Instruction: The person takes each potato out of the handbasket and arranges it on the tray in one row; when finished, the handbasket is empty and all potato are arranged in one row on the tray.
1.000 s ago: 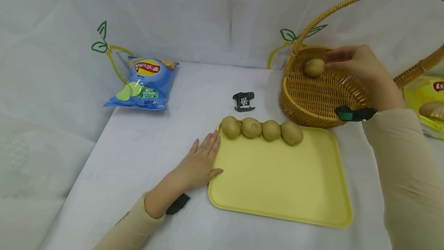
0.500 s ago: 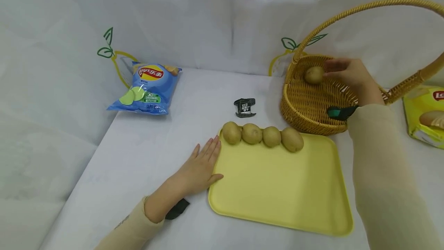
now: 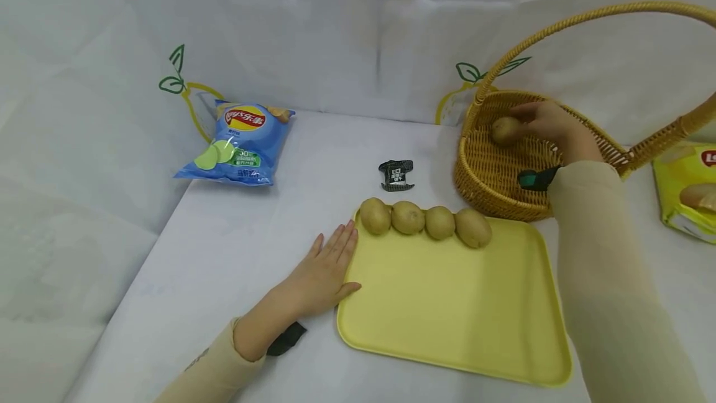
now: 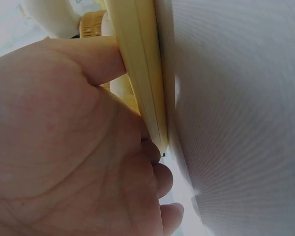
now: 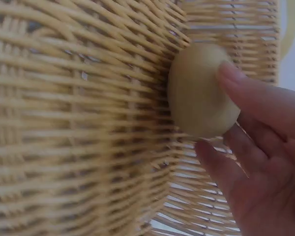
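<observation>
In the head view, my right hand (image 3: 550, 124) reaches into a wicker basket (image 3: 486, 188) at the back right. It pinches a tan-brown, smooth oval kiwi (image 5: 201, 91); the right wrist view shows the thumb on top and the fingertips at its lower side, close to the woven wall. My left hand (image 3: 321, 275) lies flat with straight fingers along the left edge of a yellow tray (image 3: 447, 303), thumb over the rim. In the left wrist view its palm and fingers are against the tray's side. Several kiwis (image 3: 408, 217) form a row along the tray's far edge.
A blue crisp packet (image 3: 237, 145) stands at the back left. Behind the tray lies a small black wrapper (image 3: 396, 175). A yellow crisp packet (image 3: 688, 191) is right of the basket, whose tall handle (image 3: 615, 11) arches above the right hand.
My right hand has shifted left and closed in around the kiwi in the basket, which stays in about the same spot. The left hand keeps its place; the whole view has tilted slightly.
</observation>
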`<state>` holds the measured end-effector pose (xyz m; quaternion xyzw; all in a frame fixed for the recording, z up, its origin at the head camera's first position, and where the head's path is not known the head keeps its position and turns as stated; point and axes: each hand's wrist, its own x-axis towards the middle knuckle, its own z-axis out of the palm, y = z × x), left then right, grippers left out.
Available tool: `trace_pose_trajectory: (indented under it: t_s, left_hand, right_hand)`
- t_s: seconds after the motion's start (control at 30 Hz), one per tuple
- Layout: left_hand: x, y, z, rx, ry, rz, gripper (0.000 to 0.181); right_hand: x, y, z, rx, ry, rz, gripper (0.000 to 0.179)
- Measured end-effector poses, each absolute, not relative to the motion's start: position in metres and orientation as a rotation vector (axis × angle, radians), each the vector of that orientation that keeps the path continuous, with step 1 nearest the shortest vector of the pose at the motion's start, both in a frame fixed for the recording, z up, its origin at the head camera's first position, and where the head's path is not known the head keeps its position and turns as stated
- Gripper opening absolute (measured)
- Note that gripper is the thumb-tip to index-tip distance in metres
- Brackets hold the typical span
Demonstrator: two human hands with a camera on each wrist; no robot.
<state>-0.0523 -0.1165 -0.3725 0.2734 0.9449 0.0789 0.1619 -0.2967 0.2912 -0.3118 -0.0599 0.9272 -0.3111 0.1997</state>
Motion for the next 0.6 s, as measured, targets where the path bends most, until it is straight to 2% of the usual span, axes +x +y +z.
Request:
trace_pose_trajectory:
  t_s: [0.3, 0.6]
  left_hand:
    - [-0.051, -0.116, -0.373, 0.795, 2.698, 0.233, 0.080]
    - [-0.053, -0.117, -0.372, 0.813, 2.704, 0.225, 0.080]
  right_hand:
    - [-0.293, 0.288, -0.317, -0.255, 2.584, -0.747, 0.074]
    - [-0.285, 0.288, -0.297, -0.244, 2.635, -0.811, 0.077]
